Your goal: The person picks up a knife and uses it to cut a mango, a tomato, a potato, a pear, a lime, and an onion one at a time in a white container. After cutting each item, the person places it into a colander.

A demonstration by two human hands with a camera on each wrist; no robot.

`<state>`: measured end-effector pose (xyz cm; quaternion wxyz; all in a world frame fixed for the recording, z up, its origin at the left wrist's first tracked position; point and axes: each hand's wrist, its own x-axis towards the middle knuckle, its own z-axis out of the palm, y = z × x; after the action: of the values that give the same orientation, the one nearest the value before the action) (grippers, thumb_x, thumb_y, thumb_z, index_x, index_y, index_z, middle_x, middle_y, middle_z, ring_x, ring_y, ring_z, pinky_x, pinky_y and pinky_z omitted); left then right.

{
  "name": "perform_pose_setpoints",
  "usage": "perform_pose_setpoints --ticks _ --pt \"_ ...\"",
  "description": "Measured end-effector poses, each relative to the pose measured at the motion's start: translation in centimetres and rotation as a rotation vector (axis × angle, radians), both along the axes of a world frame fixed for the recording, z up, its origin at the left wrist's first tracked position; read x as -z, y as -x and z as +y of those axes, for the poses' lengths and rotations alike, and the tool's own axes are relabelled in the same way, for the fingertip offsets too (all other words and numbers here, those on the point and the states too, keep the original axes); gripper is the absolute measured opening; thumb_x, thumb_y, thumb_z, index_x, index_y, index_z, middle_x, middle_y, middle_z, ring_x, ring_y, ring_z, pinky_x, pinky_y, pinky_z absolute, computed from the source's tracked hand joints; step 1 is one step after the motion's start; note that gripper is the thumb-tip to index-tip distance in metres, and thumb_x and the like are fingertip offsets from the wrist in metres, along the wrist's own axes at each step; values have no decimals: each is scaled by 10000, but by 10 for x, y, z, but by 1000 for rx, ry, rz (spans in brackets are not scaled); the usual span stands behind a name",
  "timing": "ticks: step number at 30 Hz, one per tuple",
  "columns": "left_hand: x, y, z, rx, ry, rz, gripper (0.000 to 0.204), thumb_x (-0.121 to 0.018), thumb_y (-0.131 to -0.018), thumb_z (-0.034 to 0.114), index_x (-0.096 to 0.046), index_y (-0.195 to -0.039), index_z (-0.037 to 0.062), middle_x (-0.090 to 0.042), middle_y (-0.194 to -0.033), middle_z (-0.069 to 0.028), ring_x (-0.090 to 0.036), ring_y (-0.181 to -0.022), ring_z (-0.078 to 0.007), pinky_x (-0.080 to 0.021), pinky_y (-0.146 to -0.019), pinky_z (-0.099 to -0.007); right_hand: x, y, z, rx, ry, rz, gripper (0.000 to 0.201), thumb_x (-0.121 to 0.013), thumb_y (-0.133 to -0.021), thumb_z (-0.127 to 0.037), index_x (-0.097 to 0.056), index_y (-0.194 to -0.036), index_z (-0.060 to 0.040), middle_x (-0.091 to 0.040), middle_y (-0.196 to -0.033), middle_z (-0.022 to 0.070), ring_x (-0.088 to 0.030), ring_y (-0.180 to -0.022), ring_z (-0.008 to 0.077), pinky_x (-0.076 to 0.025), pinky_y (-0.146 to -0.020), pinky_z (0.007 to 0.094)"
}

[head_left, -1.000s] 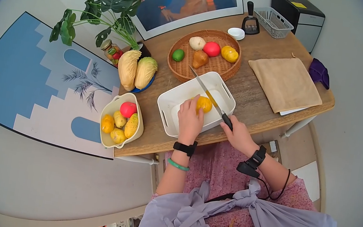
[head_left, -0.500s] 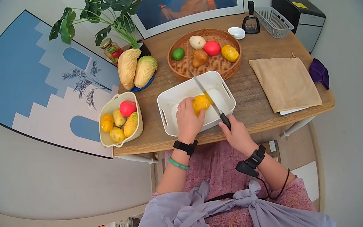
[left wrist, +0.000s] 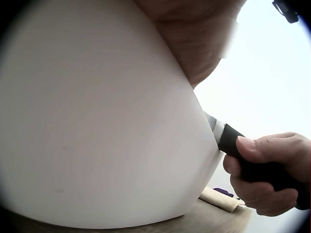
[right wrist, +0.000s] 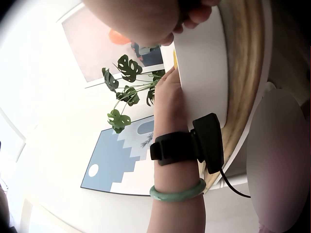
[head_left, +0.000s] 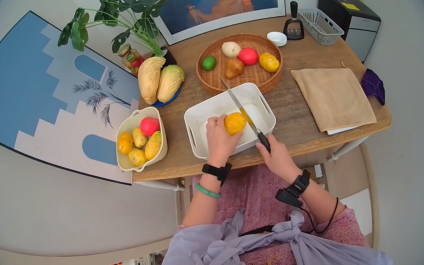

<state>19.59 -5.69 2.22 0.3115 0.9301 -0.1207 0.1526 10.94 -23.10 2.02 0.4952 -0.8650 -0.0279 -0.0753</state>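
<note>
My left hand (head_left: 221, 140) grips a round yellow fruit (head_left: 234, 124) over the white rectangular tub (head_left: 197, 149), with its fingers along the fruit's left side. In my right hand (head_left: 279, 158) is a knife (head_left: 263, 141), gripped by its black handle. Its long blade slants up and left across the tub, right beside the fruit, the tip reaching past the far rim. The left wrist view shows the right fingers (left wrist: 257, 196) curled round the handle, while the tub's outer wall (left wrist: 107, 126) hides the blade and the fruit.
Behind the tub stands a round wicker basket (head_left: 206, 82) with several fruits and vegetables. A cream bin (head_left: 163, 153) of yellow and red produce is at left, near two cabbages (head_left: 149, 80). A folded beige cloth (head_left: 333, 98) lies right; a plant (head_left: 142, 14) and framed pictures stand behind.
The fruit has shifted slightly left and toward me, and more of it shows. My left fingers have gone from over its top to its side. The right hand and knife stay nearly still.
</note>
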Motion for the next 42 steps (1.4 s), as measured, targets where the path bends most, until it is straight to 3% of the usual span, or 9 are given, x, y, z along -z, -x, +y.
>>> perform_pose_setpoints --ticks 4,7,16,21,25,30,33,42 --pt "-4 -1 1 25 47 -49 625 -792 -660 101 -500 -1208 28 -505 -1141 -176 -497 -1087 -364 -425 -929 -423 0 0 0 16 -9 -34 299 -550 -953 -270 -469 -966 17 -604 -748 264 -593 -747 466 -445 -633 508" --pt "-3 -3 2 76 116 101 604 -783 -658 70 -500 -1191 31 -503 -1181 -186 -489 -1109 -366 -423 -931 -424 -1 -1 0 10 -6 3 301 -552 -952 -272 -474 -978 17 -604 -751 265 -595 -750 463 -447 -633 504" --pt "5 -1 0 -29 15 -68 648 -663 -664 -26 -470 -1283 -21 -493 -1166 -209 -450 -1119 -387 -401 -961 -422 3 2 1 -8 -24 -9 299 -556 -951 -273 -485 -983 16 -605 -752 261 -597 -748 459 -450 -634 495" --pt "7 -3 2 -46 -36 -81 566 -706 -653 34 -565 -1200 8 -499 -1176 -175 -434 -1141 -356 -382 -981 -420 0 1 1 -8 -25 6 296 -557 -951 -272 -483 -975 14 -600 -741 259 -595 -740 458 -446 -630 495" --pt "-2 4 -1 -52 -80 -76 548 -663 -659 -12 -560 -1197 4 -528 -1167 -171 -454 -1142 -353 -370 -981 -448 4 0 1 -26 -4 -4 295 -556 -952 -273 -479 -964 11 -597 -732 259 -592 -735 461 -443 -626 497" --pt "0 -1 -1 103 105 -116 488 -604 -681 -100 -579 -1150 31 -537 -1160 -168 -482 -1139 -357 -417 -959 -418 1 0 2 -10 -28 -2 302 -553 -953 -280 -482 -971 13 -603 -743 261 -593 -743 465 -447 -631 497" --pt "-6 3 -3 87 149 -72 455 -580 -675 -137 -588 -1095 37 -533 -1149 -175 -487 -1131 -362 -439 -942 -407 2 2 1 8 -33 1 307 -552 -953 -283 -485 -975 15 -606 -749 263 -594 -747 466 -449 -633 496" --pt "1 0 2 79 14 -83 264 -563 -749 -54 -558 -1001 28 -578 -1009 -169 -521 -1038 -353 -457 -864 -418 4 1 0 12 -25 3 313 -551 -953 -284 -490 -997 19 -608 -754 261 -597 -754 462 -450 -637 496"
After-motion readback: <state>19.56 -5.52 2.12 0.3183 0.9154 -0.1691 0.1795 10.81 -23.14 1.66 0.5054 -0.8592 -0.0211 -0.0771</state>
